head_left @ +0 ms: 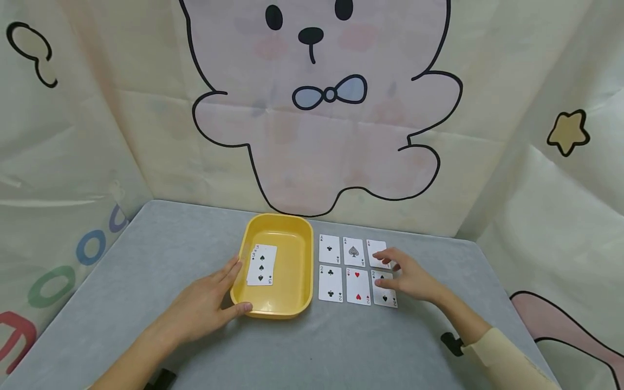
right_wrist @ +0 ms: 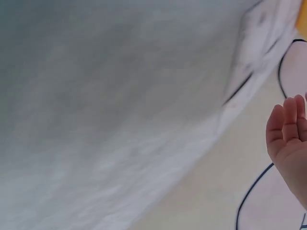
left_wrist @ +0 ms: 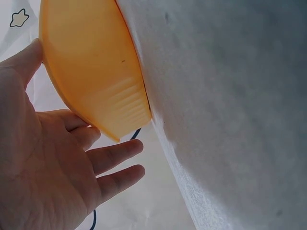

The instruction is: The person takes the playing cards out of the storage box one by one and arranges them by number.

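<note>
A yellow tray [head_left: 292, 303] stands on the table. Inside it, at the left, lies a small overlapping stack of playing cards [head_left: 262, 265] with a three of spades on top. My left hand [head_left: 207, 303] touches the tray's left side, thumb at the front corner and fingers spread along the rim. My right hand [head_left: 407, 273] hovers above or touches the rightmost cards, thumb over the two of spades [head_left: 385, 297], fingertips over an ace [head_left: 375, 246] it partly covers; contact is unclear. Beside these lie an ace of spades [head_left: 353, 252] and a two of hearts [head_left: 358, 287].
An ace of clubs [head_left: 329, 249] and a two of clubs [head_left: 330, 284] lie nearest the tray's right side. The grey cloth-covered table [head_left: 312, 352] meets a printed fabric backdrop [head_left: 312, 162] behind the tray and cards.
</note>
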Demonstrator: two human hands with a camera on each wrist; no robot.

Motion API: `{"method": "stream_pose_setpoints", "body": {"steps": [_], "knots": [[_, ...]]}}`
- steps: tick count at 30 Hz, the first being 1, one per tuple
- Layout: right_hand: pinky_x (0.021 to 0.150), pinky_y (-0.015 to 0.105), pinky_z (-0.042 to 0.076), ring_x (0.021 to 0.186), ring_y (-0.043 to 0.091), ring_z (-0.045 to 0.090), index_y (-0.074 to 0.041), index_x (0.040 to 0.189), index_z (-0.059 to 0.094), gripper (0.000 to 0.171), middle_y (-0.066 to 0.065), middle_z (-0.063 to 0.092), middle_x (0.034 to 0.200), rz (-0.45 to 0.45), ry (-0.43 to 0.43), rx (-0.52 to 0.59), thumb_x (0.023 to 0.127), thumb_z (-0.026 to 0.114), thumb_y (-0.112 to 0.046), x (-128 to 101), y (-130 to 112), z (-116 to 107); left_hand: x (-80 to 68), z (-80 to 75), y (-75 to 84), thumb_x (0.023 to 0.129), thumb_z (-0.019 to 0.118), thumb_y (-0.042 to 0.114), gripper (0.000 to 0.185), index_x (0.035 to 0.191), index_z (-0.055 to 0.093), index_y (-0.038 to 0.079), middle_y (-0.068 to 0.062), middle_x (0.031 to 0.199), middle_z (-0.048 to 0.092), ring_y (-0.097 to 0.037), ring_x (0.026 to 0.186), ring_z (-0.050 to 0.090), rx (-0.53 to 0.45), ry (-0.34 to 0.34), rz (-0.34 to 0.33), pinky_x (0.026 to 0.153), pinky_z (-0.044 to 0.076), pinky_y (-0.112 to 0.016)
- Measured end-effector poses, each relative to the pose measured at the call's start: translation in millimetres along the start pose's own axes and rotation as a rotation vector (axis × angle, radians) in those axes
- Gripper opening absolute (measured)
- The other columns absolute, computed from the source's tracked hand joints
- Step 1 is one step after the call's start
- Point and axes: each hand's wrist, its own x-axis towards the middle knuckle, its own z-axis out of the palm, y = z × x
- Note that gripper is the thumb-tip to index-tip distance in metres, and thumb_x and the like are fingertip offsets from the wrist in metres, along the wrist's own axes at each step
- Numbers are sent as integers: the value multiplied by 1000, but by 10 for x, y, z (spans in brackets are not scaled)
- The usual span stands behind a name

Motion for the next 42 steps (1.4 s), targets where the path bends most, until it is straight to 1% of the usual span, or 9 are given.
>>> {"method": "stream_pose_setpoints", "body": {"steps": [4, 10, 15, 21, 24, 27, 31, 36, 42], "knots": [[94, 50, 53, 115, 37, 59, -6, 139, 62, 55, 12, 64, 130, -16, 18, -1, 91, 83, -23, 72, -170, -5, 2, 14, 1, 96, 59, 71, 98, 162, 37, 4, -15, 166, 38, -42, 136, 56, -2, -2, -7, 104, 48, -60], [95, 43, 53, 116, 32, 60, -12, 139, 64, 53, 1, 65, 130, -82, 33, 38, 91, 83, -24, 209, -405, 44, 2, 18, 8, 95, 59, 71, 98, 162, 37, 3, -15, 166, 38, -42, 137, 55, -2, 2, -7, 105, 48, -60], [95, 46, 54, 111, 22, 59, -14, 139, 64, 51, -3, 64, 127, -118, 46, 82, 92, 83, -24, 292, -591, 116, -4, 25, 13, 95, 59, 72, 97, 162, 37, 4, -15, 166, 38, -43, 136, 55, -12, -1, -5, 104, 48, -60], [99, 55, 51, 117, 32, 58, -14, 140, 63, 50, 1, 63, 132, -122, 50, 179, 93, 81, -21, 403, -785, 220, -17, 52, 1, 96, 57, 73, 97, 163, 37, 6, -13, 167, 37, -41, 137, 55, -15, 2, -8, 105, 48, -59], [100, 56, 50, 118, 34, 57, -14, 141, 63, 51, 1, 63, 131, -137, 54, 212, 93, 80, -21, 471, -870, 267, -16, 50, -8, 96, 58, 73, 97, 162, 37, 5, -13, 166, 37, -41, 137, 55, -14, 7, -8, 105, 48, -59], [101, 58, 49, 117, 28, 57, -14, 140, 64, 51, 1, 63, 129, -161, 65, 224, 93, 81, -21, 542, -959, 315, -11, 31, -7, 96, 58, 73, 98, 162, 37, 4, -13, 166, 37, -41, 137, 55, -10, 7, -8, 105, 48, -59], [101, 54, 50, 119, 22, 57, -15, 140, 64, 51, 1, 64, 131, -182, 72, 225, 92, 80, -21, 624, -1050, 407, -1, 28, -6, 96, 60, 70, 97, 162, 37, 3, -14, 166, 38, -41, 137, 54, -8, 7, -3, 105, 48, -59], [101, 50, 50, 122, 28, 56, -13, 141, 63, 52, 3, 63, 133, -156, 49, 236, 93, 79, -22, 727, -1174, 543, -5, 25, -11, 96, 59, 71, 97, 162, 38, 3, -15, 166, 38, -42, 137, 55, -11, 7, -3, 105, 48, -59], [104, 53, 49, 124, 38, 55, -8, 141, 62, 53, 4, 61, 135, -141, 13, 286, 93, 79, -22, 859, -1314, 734, 3, 23, -16, 96, 57, 73, 98, 162, 37, 3, -15, 166, 37, -42, 137, 54, -12, -7, -8, 106, 48, -59]]}}
